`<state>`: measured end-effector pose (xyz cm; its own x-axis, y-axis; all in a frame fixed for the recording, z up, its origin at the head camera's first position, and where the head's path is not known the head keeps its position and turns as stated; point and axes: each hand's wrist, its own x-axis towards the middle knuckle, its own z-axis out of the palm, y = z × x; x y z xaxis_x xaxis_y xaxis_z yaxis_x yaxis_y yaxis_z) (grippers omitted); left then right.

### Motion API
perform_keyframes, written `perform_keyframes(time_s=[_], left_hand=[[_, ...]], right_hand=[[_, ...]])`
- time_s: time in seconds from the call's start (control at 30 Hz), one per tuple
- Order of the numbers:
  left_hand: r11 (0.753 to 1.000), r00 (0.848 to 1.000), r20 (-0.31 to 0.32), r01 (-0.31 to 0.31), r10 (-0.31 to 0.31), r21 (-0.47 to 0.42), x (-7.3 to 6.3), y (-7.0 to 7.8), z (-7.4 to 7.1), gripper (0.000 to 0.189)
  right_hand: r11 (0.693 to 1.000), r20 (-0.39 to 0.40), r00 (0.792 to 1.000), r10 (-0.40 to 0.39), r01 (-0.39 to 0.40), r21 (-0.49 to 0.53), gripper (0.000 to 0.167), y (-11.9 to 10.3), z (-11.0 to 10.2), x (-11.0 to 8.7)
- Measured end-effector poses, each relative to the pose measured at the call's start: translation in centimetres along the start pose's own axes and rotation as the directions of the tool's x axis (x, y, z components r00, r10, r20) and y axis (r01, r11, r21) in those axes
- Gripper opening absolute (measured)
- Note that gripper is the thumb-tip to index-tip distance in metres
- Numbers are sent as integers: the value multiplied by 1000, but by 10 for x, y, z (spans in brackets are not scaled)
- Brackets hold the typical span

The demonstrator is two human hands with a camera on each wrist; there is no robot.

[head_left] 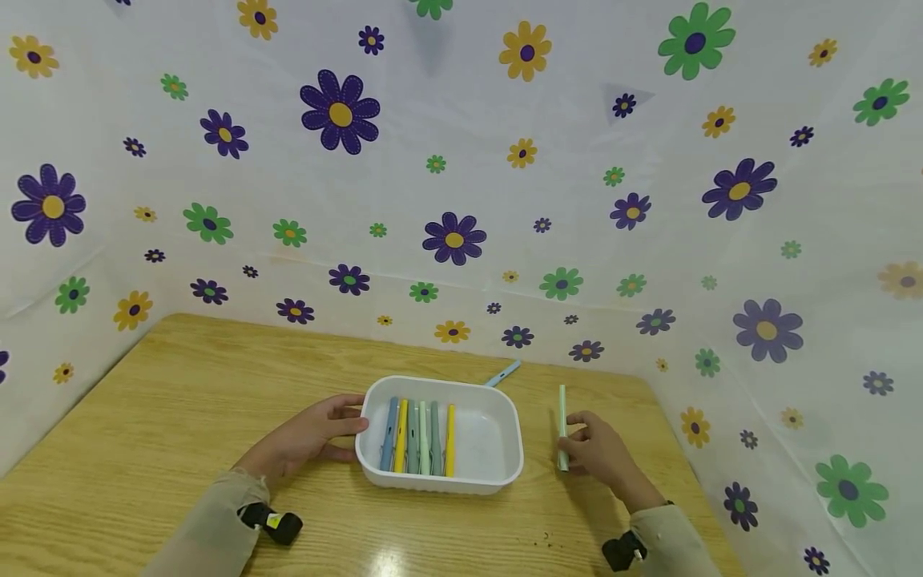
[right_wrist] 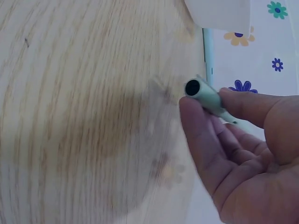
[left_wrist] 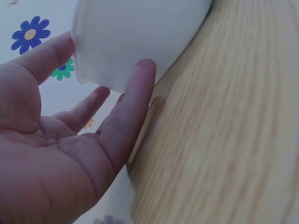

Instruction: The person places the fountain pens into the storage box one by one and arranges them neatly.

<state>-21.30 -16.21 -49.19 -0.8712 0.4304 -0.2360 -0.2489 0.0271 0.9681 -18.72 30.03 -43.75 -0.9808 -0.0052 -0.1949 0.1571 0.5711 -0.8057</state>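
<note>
A white plastic tray (head_left: pixel 476 483) stands on the table with several pens lying side by side in its left half: a blue pen (head_left: pixel 390 433), yellow ones, grey-green ones and a pale green one (head_left: pixel 425 437). At the tray's left end, my left hand (head_left: pixel 317 433) touches the rim and outer wall with fairly straight fingers (left_wrist: pixel 140 79). To the right of the tray, my right hand (head_left: pixel 597 453) pinches a light green pen (head_left: pixel 562 421) between thumb and fingers. That pen's hollow round end (right_wrist: pixel 192 87) faces the right wrist camera.
Behind the tray's back right corner lies a light blue pen (head_left: pixel 505 373), partly hidden by the rim. Small dark specks (head_left: pixel 548 539) dot the wooden table (head_left: pixel 238 361) near its front. Flower-printed sheets (head_left: pixel 447 192) close off the back and both sides.
</note>
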Motion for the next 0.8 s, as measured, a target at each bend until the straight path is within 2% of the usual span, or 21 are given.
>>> perform_keyframes(time_s=[0.13,0.33,0.47,0.67,0.8], left_hand=[[1000,1000,0,1,-1,0,0,0,0,65],[1000,1000,9,1,-1,-3,1,0,-1,65],[1000,1000,14,0,0,-3,2,-1,-2,64],[1000,1000,5,-2,2,6,2,-2,-1,68],[1000,1000,4,-3,3,9,1,-1,-1,69]], right_hand=[[999,-15,1000,-27,28,46,45,-4,1,2],[997,-24,998,-58,60,55,46,-7,2,5],[993,-65,994,-85,90,72,47,-7,3,6],[984,-105,990,-94,109,140,66,-7,3,7],[984,-112,988,-109,123,131,67,-6,3,7]])
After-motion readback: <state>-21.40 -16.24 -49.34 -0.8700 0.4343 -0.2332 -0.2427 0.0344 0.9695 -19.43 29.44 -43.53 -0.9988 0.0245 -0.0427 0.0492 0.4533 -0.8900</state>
